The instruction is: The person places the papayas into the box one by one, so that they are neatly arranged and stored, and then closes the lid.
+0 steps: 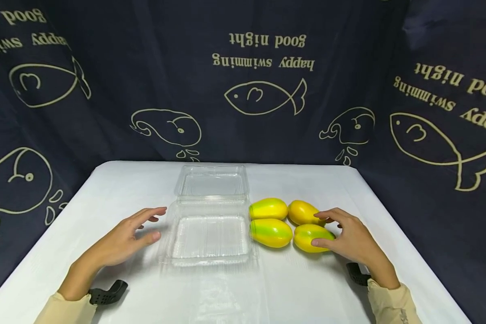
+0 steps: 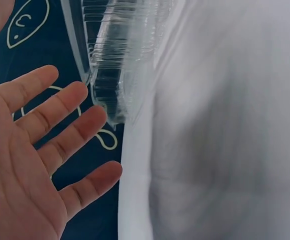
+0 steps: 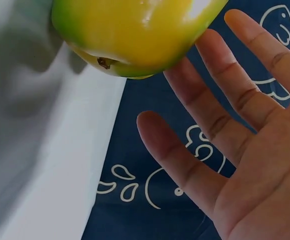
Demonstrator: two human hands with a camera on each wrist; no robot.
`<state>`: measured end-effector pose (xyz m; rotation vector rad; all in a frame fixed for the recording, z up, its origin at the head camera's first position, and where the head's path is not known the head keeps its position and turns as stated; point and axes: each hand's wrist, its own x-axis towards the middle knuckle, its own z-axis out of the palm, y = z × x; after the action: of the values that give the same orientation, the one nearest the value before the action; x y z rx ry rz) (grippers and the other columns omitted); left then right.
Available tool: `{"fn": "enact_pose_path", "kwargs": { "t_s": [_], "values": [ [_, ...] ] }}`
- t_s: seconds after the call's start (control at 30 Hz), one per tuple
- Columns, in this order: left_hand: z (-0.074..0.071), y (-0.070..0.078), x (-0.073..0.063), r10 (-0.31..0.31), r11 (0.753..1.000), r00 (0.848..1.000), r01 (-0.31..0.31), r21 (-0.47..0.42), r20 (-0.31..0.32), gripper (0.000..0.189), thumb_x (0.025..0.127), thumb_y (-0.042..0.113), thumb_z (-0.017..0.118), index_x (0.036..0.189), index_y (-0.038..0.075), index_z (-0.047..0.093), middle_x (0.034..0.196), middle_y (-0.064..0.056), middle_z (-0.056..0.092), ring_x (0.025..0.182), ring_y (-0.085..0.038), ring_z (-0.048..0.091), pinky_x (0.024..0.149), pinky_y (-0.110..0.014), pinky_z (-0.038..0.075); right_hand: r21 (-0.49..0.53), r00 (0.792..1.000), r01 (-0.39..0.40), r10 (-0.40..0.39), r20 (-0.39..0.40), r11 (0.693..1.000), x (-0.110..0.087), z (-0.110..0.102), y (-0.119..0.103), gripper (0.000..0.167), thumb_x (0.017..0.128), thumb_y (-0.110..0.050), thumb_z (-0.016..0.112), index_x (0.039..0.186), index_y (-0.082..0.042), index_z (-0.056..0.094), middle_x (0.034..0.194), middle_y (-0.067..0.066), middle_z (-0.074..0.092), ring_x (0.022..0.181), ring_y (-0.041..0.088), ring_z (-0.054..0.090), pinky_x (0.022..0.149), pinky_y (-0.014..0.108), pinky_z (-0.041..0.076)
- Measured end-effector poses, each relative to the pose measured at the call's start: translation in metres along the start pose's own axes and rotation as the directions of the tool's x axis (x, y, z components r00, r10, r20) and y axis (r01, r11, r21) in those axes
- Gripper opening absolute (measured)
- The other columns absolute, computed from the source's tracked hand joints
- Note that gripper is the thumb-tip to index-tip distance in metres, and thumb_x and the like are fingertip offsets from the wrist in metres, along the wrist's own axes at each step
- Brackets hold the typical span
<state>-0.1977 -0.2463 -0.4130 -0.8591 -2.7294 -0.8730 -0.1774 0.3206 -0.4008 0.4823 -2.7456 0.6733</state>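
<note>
Container (image 1: 212, 198), clear plastic, two halves, unfolded on the white-covered table (image 1: 308, 292); far half (image 1: 211, 182) lying beyond the ribbed near half (image 1: 211, 238), joined along one edge.

Fruit, four pieces, yellow with green patches, glossy, set two by two on the table to the right of the container's near half. Far-left piece (image 1: 268, 209) and near-left piece (image 1: 271, 233), right at the container's edge. Far-right piece (image 1: 301, 212) and near-right piece (image 1: 309, 233), just beyond them to the right.

Left hand (image 1: 123, 238), raised just beside the left side of the near half; palm turned inward, fingers extended and spread; grip released.

Right hand (image 1: 350, 234), at the right-hand pair; in the head view, thumb over the near-right piece, fingertips over the far-right piece; fingers apart, grip released. Firm contact with the fruit cannot be told.

Sleeves, two, beige: left sleeve (image 1: 66, 310), right sleeve (image 1: 393, 301). Black wrist mounts, one per arm: left mount (image 1: 109, 292), right mount (image 1: 357, 273).

Curtain (image 1: 263, 139), dark blue, behind and at both sides; printed fish, whales and upside-down lettering, "good night" and "happy swimming".
</note>
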Motion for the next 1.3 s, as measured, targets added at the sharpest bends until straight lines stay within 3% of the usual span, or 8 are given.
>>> {"fn": "enact_pose_path", "kwargs": {
  "t_s": [0.43,0.67,0.9,1.13,1.3],
  "values": [
    [0.004,0.001,-0.001,-0.009,1.000,0.999,0.009,-0.004,0.032,0.063,0.093,0.033,0.072,0.150,0.027,0.044,0.144,0.003,0.055,0.121,-0.017,0.060,0.092,-0.048,0.053,0.077,0.997,-0.061,0.058,0.045,0.995,-0.003,0.004,0.004,0.069,0.063,-0.057,0.090,0.119,-0.022,0.070,0.115,-0.008,0.070,0.099,0.018,0.066,0.079,0.035,0.053],
    [0.006,0.000,-0.002,0.005,1.000,0.999,-0.004,-0.023,0.038,0.065,0.092,0.032,0.073,0.149,0.019,0.046,0.145,0.002,0.055,0.121,-0.021,0.061,0.093,-0.047,0.053,0.183,0.992,-0.107,0.091,0.090,0.977,-0.006,0.004,0.011,0.064,0.065,-0.045,0.092,0.119,-0.020,0.069,0.118,0.000,0.071,0.099,0.019,0.067,0.078,0.031,0.055],
    [0.008,-0.001,-0.002,-0.001,0.999,0.999,0.003,-0.032,0.050,0.069,0.089,0.035,0.076,0.150,0.022,0.046,0.145,0.004,0.055,0.122,-0.017,0.060,0.094,-0.048,0.052,0.298,0.988,-0.116,0.079,0.131,0.948,-0.008,0.003,0.019,0.062,0.063,-0.035,0.095,0.118,-0.018,0.070,0.119,0.004,0.070,0.100,0.014,0.067,0.079,0.027,0.058],
    [0.010,-0.002,-0.002,-0.002,1.000,0.999,0.002,-0.014,0.044,0.072,0.086,0.039,0.079,0.149,0.029,0.045,0.144,0.004,0.056,0.121,-0.016,0.060,0.094,-0.048,0.051,0.320,0.985,-0.119,0.072,0.156,0.940,-0.009,0.005,0.027,0.064,0.062,-0.030,0.095,0.119,-0.016,0.070,0.120,0.005,0.069,0.100,0.010,0.065,0.081,0.026,0.059],
    [0.011,-0.004,-0.003,-0.019,1.000,0.999,0.020,-0.012,0.043,0.075,0.084,0.040,0.080,0.149,0.025,0.046,0.144,0.004,0.056,0.120,-0.016,0.060,0.094,-0.045,0.051,0.293,0.979,-0.149,0.098,0.181,0.944,-0.009,0.006,0.030,0.068,0.061,-0.031,0.096,0.121,-0.015,0.069,0.124,0.008,0.068,0.098,0.014,0.068,0.080,0.025,0.058]
  ]
}}
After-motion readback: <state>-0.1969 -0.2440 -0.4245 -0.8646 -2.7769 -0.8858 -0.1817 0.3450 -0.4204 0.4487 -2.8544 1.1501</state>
